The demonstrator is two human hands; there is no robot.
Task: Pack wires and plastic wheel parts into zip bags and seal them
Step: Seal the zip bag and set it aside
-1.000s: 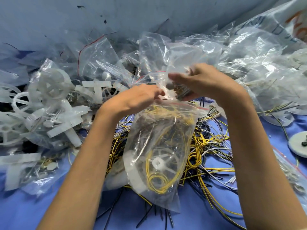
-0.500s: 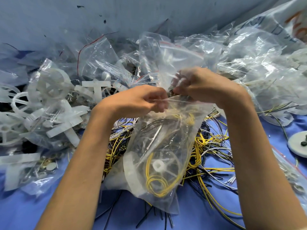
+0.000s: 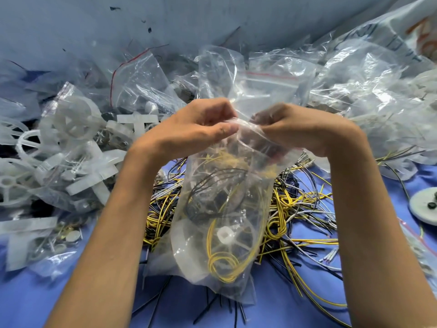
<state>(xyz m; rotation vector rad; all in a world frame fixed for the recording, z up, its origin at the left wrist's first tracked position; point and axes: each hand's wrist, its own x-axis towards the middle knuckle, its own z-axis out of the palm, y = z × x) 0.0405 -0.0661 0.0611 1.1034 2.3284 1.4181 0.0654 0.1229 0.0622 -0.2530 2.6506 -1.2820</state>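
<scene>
Zip bag (image 3: pixel 224 209) over blue surface (image 3: pixel 28 301), grey wall (image 3: pixel 212 15) behind

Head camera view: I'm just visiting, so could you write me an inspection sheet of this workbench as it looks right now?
Surface: blue cloth, mostly covered.
Job's things: clear zip bag held up, with yellow wire and a white wheel part inside; whether it is sealed cannot be told.
Clutter: packed bags of white plastic parts at left; empty bags heaped at back right; white disc at the right edge.
Grippers: none; left hand and right hand both pinch the bag's top.
Cables: loose wires, yellow, black and white, piled under the bag.
Surroundings: grey-blue wall behind; printed sack top right.
</scene>
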